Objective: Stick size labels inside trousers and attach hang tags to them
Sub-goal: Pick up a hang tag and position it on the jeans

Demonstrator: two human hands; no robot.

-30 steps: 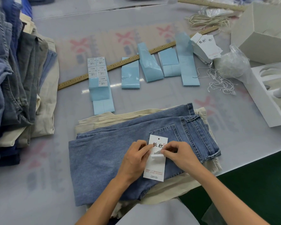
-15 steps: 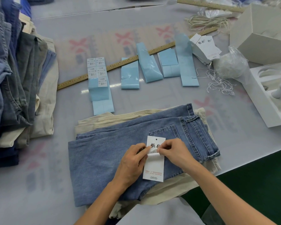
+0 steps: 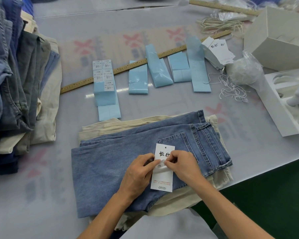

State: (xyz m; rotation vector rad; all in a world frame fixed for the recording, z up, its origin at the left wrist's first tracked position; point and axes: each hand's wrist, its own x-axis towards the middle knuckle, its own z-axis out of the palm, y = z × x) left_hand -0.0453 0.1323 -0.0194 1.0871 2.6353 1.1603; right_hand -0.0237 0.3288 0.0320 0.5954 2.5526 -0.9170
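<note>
A pale grey counter (image 3: pixel 162 104) carries the work. Nearest, the left hand (image 3: pixel 138 173) and right hand (image 3: pixel 183 165) meet over a white hang tag (image 3: pixel 162 176), fingertips pinching a small size label (image 3: pixel 163 164) down onto it, wrists low and forearms converging. The tag lies flat on folded blue trousers (image 3: pixel 110 161), which give a firm backing. Beyond the hands, 1 label sheet (image 3: pixel 103 73) and blue backing strips (image 3: pixel 138 80) wait within reach; spare tags (image 3: pixel 217 50) sit far right.
</note>
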